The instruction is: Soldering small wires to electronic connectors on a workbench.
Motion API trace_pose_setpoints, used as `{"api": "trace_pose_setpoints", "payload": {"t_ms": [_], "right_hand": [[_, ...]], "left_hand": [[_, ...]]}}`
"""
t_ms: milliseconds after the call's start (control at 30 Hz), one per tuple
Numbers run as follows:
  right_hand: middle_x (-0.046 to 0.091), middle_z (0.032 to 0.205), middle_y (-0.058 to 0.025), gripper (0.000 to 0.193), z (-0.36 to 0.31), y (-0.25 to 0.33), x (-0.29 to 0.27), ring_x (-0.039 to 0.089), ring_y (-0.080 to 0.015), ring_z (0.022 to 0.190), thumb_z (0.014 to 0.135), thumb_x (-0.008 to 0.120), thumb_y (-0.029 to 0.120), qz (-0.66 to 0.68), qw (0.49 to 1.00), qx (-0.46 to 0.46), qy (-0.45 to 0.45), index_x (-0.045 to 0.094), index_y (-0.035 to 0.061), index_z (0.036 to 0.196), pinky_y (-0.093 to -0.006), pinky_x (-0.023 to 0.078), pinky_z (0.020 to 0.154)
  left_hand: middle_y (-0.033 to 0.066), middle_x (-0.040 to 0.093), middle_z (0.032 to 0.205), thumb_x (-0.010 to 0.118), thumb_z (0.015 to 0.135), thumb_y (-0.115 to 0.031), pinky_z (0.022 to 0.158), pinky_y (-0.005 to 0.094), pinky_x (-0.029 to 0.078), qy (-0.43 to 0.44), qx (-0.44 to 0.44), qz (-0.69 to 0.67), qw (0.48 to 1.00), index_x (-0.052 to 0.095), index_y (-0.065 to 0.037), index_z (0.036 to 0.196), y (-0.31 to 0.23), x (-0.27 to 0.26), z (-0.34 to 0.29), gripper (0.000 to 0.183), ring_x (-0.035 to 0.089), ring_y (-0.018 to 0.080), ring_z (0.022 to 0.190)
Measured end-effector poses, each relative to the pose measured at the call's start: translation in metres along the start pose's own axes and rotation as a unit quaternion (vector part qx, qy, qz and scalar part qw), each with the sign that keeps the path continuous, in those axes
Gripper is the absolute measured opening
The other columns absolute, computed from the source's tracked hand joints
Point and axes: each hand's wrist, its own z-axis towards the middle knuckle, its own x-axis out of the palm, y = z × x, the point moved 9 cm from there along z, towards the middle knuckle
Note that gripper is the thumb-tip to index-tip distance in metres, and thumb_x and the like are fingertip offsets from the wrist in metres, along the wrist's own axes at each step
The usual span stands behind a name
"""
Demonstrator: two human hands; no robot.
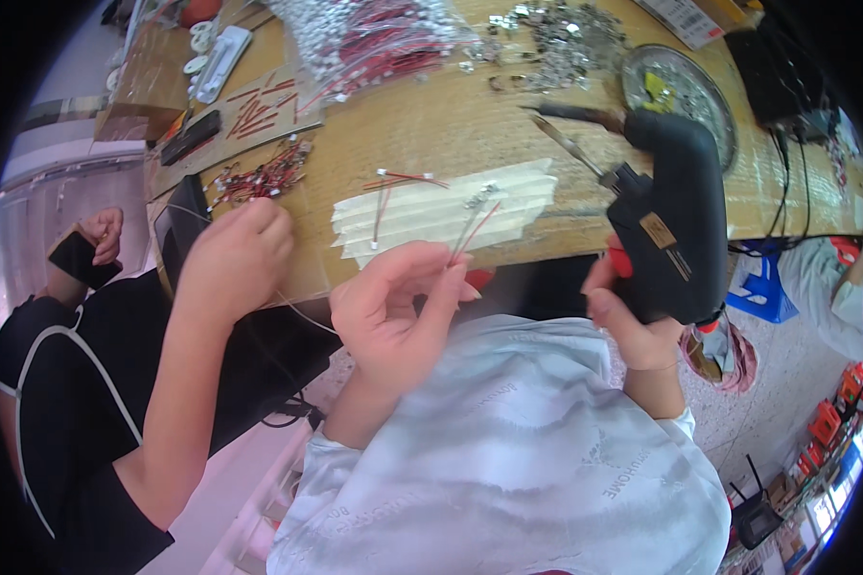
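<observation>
My left hand point(393, 302) pinches a pair of thin wires point(474, 233), one red and one dark, between thumb and fingertips. Their free ends reach over strips of cream tape point(527, 196) on the table, close to small metal pieces point(479, 196) lying there. Two short wire leads with white connectors point(379, 206) also rest on the tape. In my right hand point(633, 326) is a black soldering gun point(676, 192) with a red trigger, held by its handle. Its pointed tip point(547, 127) faces left above the table, beyond the tape.
At the left, a co-worker's hand point(249, 244) is beside a pile of red and black wires point(268, 172). Cardboard point(297, 115) carries short red pieces. Along the back lie a bag of connector wires point(374, 43), loose metal parts point(571, 43) and a round tray point(729, 125).
</observation>
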Motion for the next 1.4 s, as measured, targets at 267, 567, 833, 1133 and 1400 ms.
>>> {"api": "trace_pose_setpoints", "payload": {"t_ms": [267,567,833,1133,1400], "right_hand": [[0.069,0.106,-0.02,0.067,0.014,0.023,0.029,0.06,-0.0111,0.066,0.079,0.073,-0.012,0.072,0.995,-0.052,-0.045,0.046,-0.0065,0.139,-0.0217,0.048,0.056],[0.07,0.105,-0.0146,0.061,0.002,0.031,0.041,0.066,-0.0127,0.085,0.087,0.07,-0.015,0.067,0.996,-0.043,-0.029,0.046,-0.0065,0.142,-0.0244,0.052,0.064],[0.07,0.099,-0.0134,0.059,-0.003,0.028,0.047,0.067,-0.0139,0.083,0.09,0.068,-0.015,0.093,0.996,0.0,-0.01,0.046,-0.0047,0.144,-0.0249,0.053,0.067],[0.07,0.099,-0.0147,0.059,0.001,0.02,0.049,0.065,-0.0126,0.081,0.09,0.067,-0.015,0.072,0.997,-0.001,0.008,0.045,-0.0052,0.144,-0.0248,0.05,0.064],[0.069,0.099,-0.0139,0.061,0.012,0.011,0.062,0.065,-0.0141,0.081,0.089,0.065,-0.018,0.067,0.997,0.024,0.037,0.043,-0.0062,0.145,-0.0253,0.049,0.065]], "left_hand": [[0.0185,0.076,0.101,0.06,0.1,0.004,0.068,0.0291,0.06,0.111,-0.186,-0.229,0.949,0.066,0.007,0.12,0.02,0.033,-0.032,0.022,0.075,0.0192,0.078],[0.0175,0.077,0.1,0.06,0.099,0.004,0.069,0.0292,0.061,0.155,-0.156,-0.167,0.961,0.067,0.007,0.121,0.01,0.043,-0.047,0.023,0.076,0.02,0.079],[0.0154,0.078,0.095,0.072,0.089,0.006,0.067,0.0256,0.058,0.117,-0.005,-0.059,0.991,0.071,0.007,0.115,-0.004,0.049,-0.036,0.026,0.075,0.0171,0.076],[0.0136,0.077,0.086,0.075,0.087,0.005,0.062,0.0239,0.055,0.088,0.036,-0.002,0.995,0.076,0.007,0.1,-0.009,0.031,-0.025,0.014,0.071,0.015,0.065],[0.0163,0.077,0.089,0.078,0.08,0.009,0.064,0.0259,0.057,0.025,0.056,-0.069,0.996,0.072,0.003,0.089,0.002,0.011,-0.022,0.013,0.073,0.0166,0.068]]}}
